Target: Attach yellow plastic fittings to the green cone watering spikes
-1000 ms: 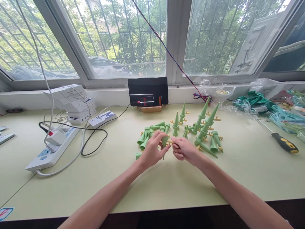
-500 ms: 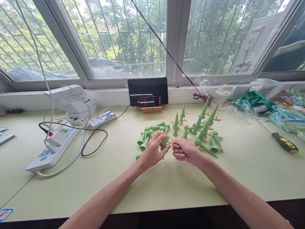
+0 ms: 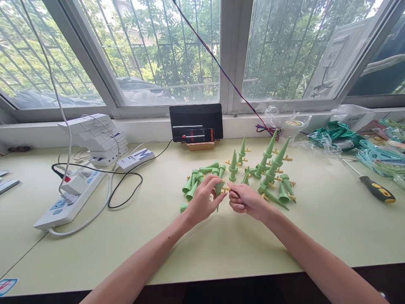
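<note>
My left hand (image 3: 202, 202) is closed round a green plastic spike (image 3: 219, 185) that points down towards the table. My right hand (image 3: 245, 199) pinches a small tan valve piece (image 3: 226, 188) at the side of that spike. The two hands meet just above the pale green table (image 3: 177, 249). Behind my left hand lies a heap of plain green spikes (image 3: 196, 177). Behind and to the right of my right hand, several spikes with tan side pieces (image 3: 272, 169) stand upright or lie flat.
A white power strip (image 3: 68, 198) with plugs and a black cable (image 3: 123, 185) lies at the left, beside stacked white boxes (image 3: 95, 137). A phone on a wooden stand (image 3: 199, 137) leans before a black screen. A screwdriver (image 3: 376, 190) and green bagged items (image 3: 341, 135) are at the right.
Hardly anything differs: both hands keep their grip on the spike and the tan piece, with only slight finger shifts.
</note>
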